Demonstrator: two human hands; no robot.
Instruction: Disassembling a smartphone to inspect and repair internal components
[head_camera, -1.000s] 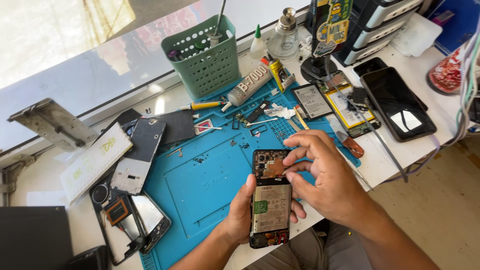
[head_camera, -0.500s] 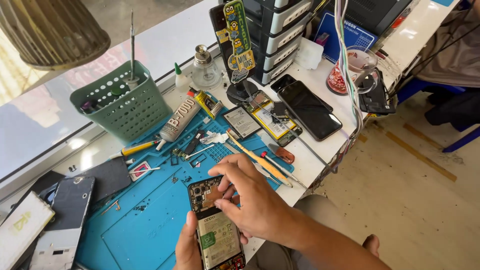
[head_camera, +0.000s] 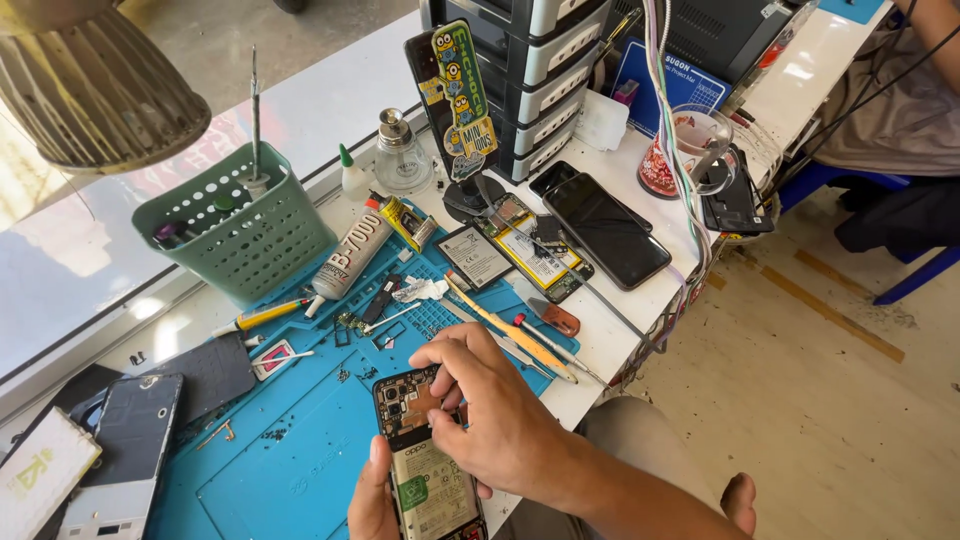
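Phone repair workshop: blue repair mat (head_camera: 300, 460), opened phones (head_camera: 610, 230), screwdrivers (head_camera: 510, 330).

left hand (head_camera: 372, 500) cradles opened phone (head_camera: 428, 460), right hand (head_camera: 492, 415) fingertips on it

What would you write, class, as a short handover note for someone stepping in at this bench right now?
Left hand: cradles the opened black smartphone with exposed battery and circuit board from below, over the blue silicone work mat.
Right hand: fingertips press on the phone's upper board area; no tool in it.
Nearby: orange-handled screwdriver, grey glue tube, green perforated plastic basket.
Done: back cover is off.
Left: internals lie uncovered; loose small parts lie on the mat.
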